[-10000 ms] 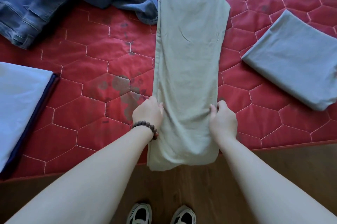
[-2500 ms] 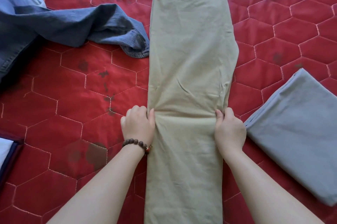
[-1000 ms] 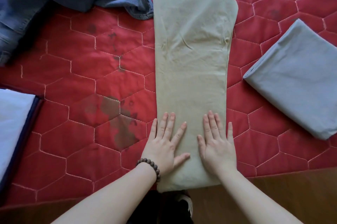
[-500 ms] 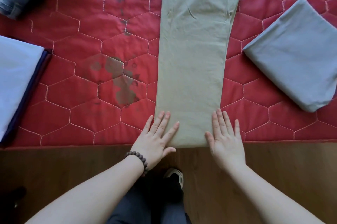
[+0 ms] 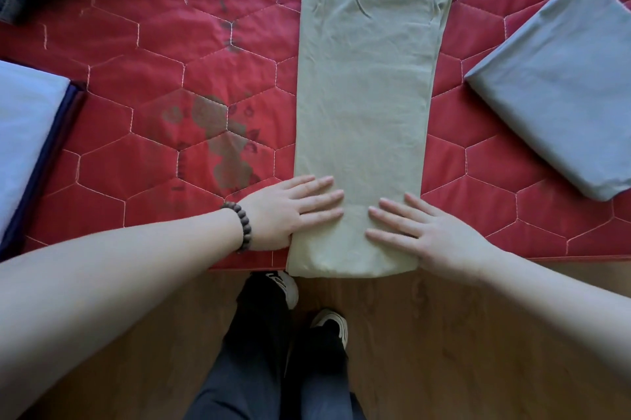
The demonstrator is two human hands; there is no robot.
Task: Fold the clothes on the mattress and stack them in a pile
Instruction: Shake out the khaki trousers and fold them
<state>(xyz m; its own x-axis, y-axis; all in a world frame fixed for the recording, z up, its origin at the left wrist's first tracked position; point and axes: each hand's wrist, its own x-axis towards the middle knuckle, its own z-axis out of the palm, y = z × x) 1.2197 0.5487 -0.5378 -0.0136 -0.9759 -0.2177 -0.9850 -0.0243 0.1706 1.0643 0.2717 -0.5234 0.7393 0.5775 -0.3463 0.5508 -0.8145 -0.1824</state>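
Head view: risk is slippage. The khaki trousers overhang the near edge of the red mattress; uneven pressure could skew the fold. The left hand and right hand lie flat and open, gripping nothing, pressing the hem end. The trousers lie lengthwise, lightly creased, apparently doubled leg on leg.

Khaki trousers were laid lengthwise, flat on the red quilted mattress, their near end overhanging its edge.

Brown wooden floor below
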